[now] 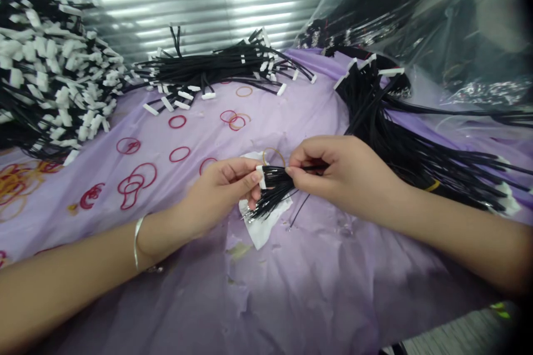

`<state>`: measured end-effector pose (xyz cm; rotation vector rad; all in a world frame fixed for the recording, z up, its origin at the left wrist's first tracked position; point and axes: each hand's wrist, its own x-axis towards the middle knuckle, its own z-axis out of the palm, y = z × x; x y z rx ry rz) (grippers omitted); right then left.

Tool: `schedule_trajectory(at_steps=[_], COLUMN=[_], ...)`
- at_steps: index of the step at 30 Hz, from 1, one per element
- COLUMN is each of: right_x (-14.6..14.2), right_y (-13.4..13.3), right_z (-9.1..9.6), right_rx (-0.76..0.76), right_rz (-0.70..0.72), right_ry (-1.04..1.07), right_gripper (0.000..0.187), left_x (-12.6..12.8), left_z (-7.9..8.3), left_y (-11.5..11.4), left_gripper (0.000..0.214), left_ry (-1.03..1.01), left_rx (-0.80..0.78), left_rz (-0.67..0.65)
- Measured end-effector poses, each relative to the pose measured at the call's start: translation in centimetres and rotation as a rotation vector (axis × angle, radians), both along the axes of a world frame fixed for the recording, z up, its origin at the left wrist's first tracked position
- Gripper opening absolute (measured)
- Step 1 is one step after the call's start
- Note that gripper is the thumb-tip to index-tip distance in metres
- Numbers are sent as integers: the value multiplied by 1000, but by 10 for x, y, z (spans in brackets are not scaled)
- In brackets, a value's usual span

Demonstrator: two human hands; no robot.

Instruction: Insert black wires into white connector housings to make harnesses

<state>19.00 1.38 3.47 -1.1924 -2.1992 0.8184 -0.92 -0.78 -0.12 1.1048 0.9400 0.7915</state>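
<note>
Currently, I read both hands closed on one small bundle of black wires [272, 191], held at centre frame over crumpled white paper [266, 231]. The left hand [220, 191] pinches the bundle at a white connector [261, 176], while the right hand [333, 172] curls around the wires from the right side. I find the bundle's long axis running from the right hand down and left, its splayed ends passing just below the left hand, which is the nearer hand to those ends. Around them, on a lilac plastic sheet [104, 233], I note red rubber bands [177, 121]. Heaps of connector-tipped wires lie at upper left [54, 75], upper centre [208, 69], and right [416, 150].
</note>
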Motion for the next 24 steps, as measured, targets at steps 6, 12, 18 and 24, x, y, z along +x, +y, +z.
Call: schedule_trajectory(at_steps=[6,12,18,24], right_x=[-1,-5,-6,-6], right_y=[-1,-4,-3,-3], right_z=[-2,-6,-10,-13], right_rx=[-6,52,85,108], right_rz=[8,-3,43,62], right_ry=[-7,-28,-23,8], right_gripper=[12,12,14,15], left_x=[-1,-2,-1,-1], left_z=[0,1,1,2], left_y=[0,0,-1,-1], left_gripper=[17,19,21,19], left_ry=[48,82,91,143], left_rx=[-2,12,20,45], left_rz=[-9,-11,-11,-3])
